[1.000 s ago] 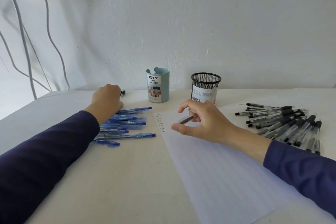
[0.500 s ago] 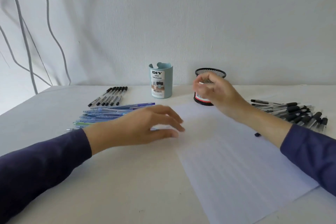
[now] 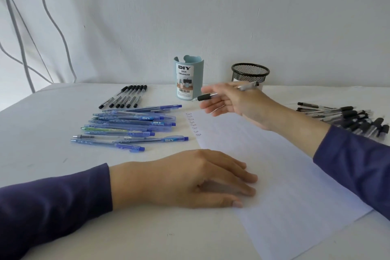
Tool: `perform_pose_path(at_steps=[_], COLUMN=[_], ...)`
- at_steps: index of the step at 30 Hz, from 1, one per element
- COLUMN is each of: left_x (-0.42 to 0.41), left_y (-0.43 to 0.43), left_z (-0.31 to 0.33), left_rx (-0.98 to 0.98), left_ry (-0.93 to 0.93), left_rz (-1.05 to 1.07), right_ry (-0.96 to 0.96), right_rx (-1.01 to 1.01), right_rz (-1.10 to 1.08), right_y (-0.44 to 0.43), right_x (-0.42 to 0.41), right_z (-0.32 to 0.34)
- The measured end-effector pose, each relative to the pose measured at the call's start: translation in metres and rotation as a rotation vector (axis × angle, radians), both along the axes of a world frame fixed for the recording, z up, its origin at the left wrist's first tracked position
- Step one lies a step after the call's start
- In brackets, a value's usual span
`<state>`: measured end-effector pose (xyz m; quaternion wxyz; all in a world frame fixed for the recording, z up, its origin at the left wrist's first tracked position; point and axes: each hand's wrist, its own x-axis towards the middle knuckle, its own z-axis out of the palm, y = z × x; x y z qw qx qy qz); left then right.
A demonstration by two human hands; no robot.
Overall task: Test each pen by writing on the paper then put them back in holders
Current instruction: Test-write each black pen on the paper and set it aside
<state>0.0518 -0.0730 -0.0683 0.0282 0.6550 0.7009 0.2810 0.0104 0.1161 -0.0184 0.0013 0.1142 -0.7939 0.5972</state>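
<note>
Pen [image 3: 209,96] with a black rubber sleeve, held above the paper's [image 3: 295,186] far left corner. The right hand [image 3: 236,101] has its grip closed on the barrel, tip pointing left. The left hand [image 3: 190,177] lies flat with an open grip, steadying the paper's left edge. Handwritten words [image 3: 193,124] run down that far left corner. This looks like the testing step. Next, the tip must come down just below them.

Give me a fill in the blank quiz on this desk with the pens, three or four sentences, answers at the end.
The right hand holds a black-gripped ___ in the air.
The left hand lies flat, fingers on the sheet of ___.
The blue holder has a label reading DIY Desk ___.
The mesh holder is coloured ___.
Missing words: pen, paper, Organizer, black.
</note>
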Motion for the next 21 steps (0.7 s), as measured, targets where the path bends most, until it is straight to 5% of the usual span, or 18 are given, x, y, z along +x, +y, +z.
perform_pose_path(at_steps=[21], left_x=[0.003], left_y=[-0.001], left_z=[-0.003], left_rx=[-0.004], left_ry=[-0.031], left_rz=[0.040], right_ry=[0.163], right_rx=[0.125], right_rz=[-0.205], right_y=[-0.027], right_x=[0.006], right_z=[-0.047])
